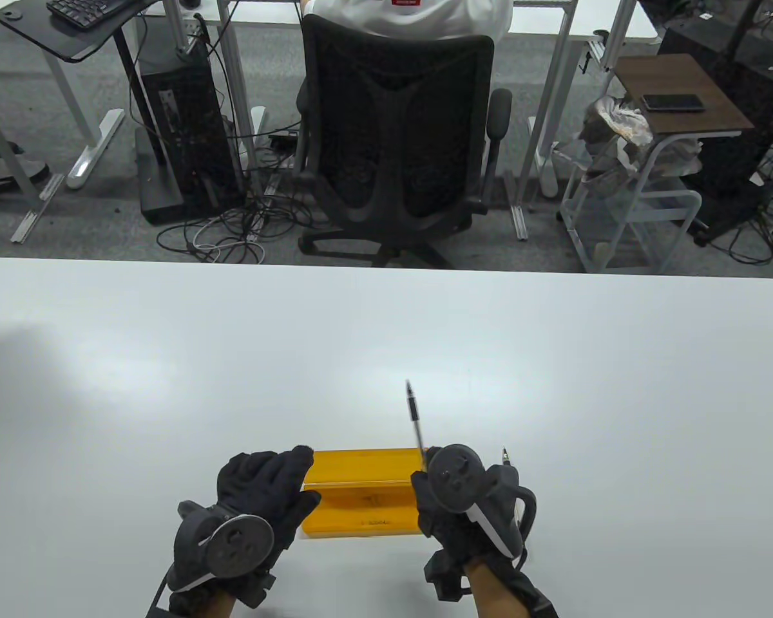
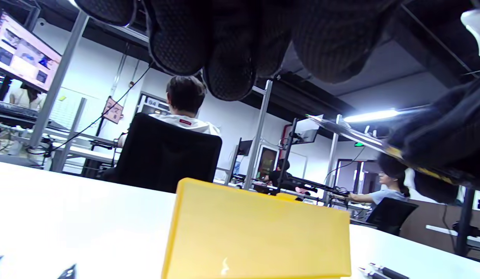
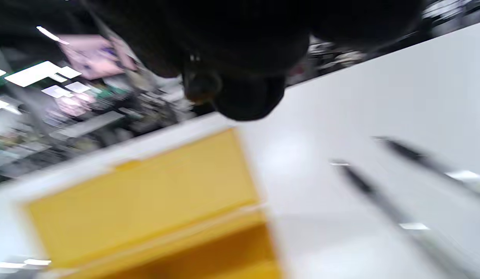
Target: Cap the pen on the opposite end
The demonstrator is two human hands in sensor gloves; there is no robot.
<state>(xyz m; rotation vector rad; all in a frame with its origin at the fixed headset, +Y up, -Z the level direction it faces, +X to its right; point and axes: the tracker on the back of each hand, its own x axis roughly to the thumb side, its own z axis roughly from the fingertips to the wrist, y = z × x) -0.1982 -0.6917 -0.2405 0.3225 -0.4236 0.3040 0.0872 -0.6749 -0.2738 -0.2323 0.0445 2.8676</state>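
A: What has the right hand [image 1: 454, 489] got?
B: It grips one pen [image 1: 414, 418], which points up and away over the table [image 1: 167, 360].
A: And the left hand [image 1: 257, 502]?
B: Fingers spread open, holding nothing, resting at the left end of the yellow box [image 1: 361, 496].
A: How many pens lie loose?
B: The blurred right wrist view shows two [image 3: 379, 197] to the box's right.

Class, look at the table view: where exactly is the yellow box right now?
The yellow box sits open on the white table near the bottom edge, between the left hand and right hand, which holds a pen.
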